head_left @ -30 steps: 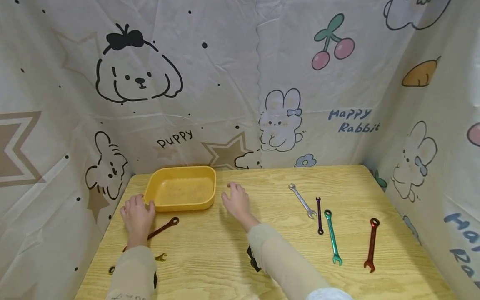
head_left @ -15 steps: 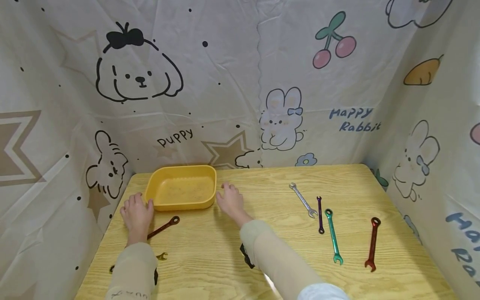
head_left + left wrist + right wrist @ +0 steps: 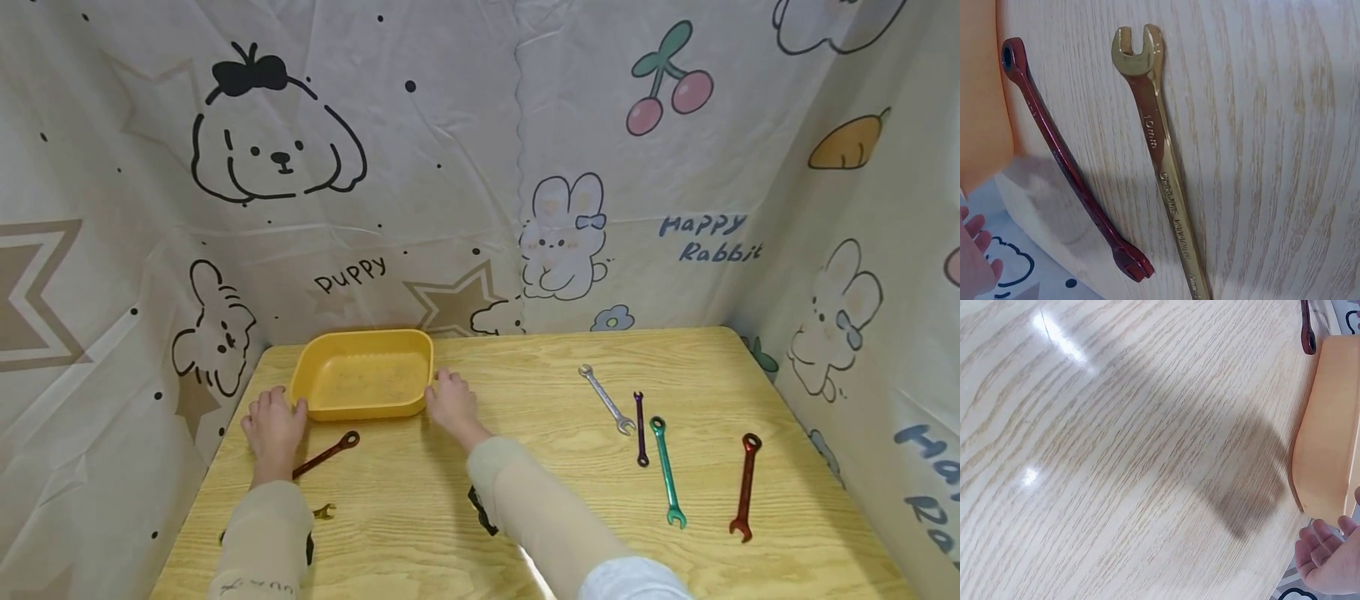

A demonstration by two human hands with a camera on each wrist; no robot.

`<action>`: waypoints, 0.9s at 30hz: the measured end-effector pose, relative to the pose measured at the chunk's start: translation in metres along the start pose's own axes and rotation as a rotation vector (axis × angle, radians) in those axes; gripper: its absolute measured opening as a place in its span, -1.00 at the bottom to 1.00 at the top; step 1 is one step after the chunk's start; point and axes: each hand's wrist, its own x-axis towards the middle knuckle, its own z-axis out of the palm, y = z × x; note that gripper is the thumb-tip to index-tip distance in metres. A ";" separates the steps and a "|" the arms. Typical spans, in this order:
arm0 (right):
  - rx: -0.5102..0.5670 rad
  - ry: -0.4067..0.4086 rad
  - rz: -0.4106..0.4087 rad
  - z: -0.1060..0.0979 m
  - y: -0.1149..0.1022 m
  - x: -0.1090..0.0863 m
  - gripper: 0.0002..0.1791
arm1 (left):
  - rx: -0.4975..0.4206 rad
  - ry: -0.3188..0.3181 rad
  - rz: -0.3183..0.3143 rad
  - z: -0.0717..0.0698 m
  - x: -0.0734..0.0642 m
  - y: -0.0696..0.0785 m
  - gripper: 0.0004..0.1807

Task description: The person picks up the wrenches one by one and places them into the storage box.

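Note:
A yellow plastic tray [image 3: 363, 412] stands at the back left of the table. My left hand [image 3: 273, 427] is at its left side, fingers spread near the left front corner. My right hand [image 3: 452, 406] is at the right end, with fingertips against or very close to the wall; in the right wrist view the fingers [image 3: 1319, 540] are slightly bent beside the tray [image 3: 1329, 425]. A dark red wrench [image 3: 1063, 156] lies in front of the tray, partly behind my left hand. A gold wrench [image 3: 1169, 181] marked 10mm lies nearer, mostly covered by my left sleeve in the head view.
On the table's right side lie a silver wrench [image 3: 606, 402], a small purple wrench [image 3: 641, 429], a green wrench [image 3: 667, 473] and a red wrench [image 3: 746, 487]. A printed cloth [image 3: 465, 167] rises behind the table and along both sides.
My right hand has moved left across the table to the tray's right end. My left hand stays at the tray's left side. The tray and wrenches have not visibly moved.

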 end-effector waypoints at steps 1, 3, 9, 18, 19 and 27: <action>0.000 -0.004 0.005 0.001 -0.001 0.000 -0.57 | 0.001 -0.006 0.000 -0.001 0.000 0.000 -0.45; 0.004 -0.012 0.015 0.002 -0.002 0.001 -0.57 | 0.004 -0.023 0.004 -0.002 0.001 0.001 -0.46; -0.023 -0.036 0.047 0.004 -0.007 0.000 -0.55 | 0.018 -0.086 -0.005 -0.003 0.002 0.002 -0.43; -0.062 -0.026 0.041 0.005 -0.009 0.001 -0.60 | 0.012 -0.106 -0.029 -0.004 0.003 0.003 -0.41; -0.066 -0.022 0.040 0.006 -0.009 0.002 -0.61 | 0.009 -0.106 -0.031 -0.004 0.003 0.003 -0.41; -0.054 -0.007 0.025 0.016 -0.003 0.012 -0.60 | 0.000 -0.110 -0.043 -0.001 0.004 0.000 -0.41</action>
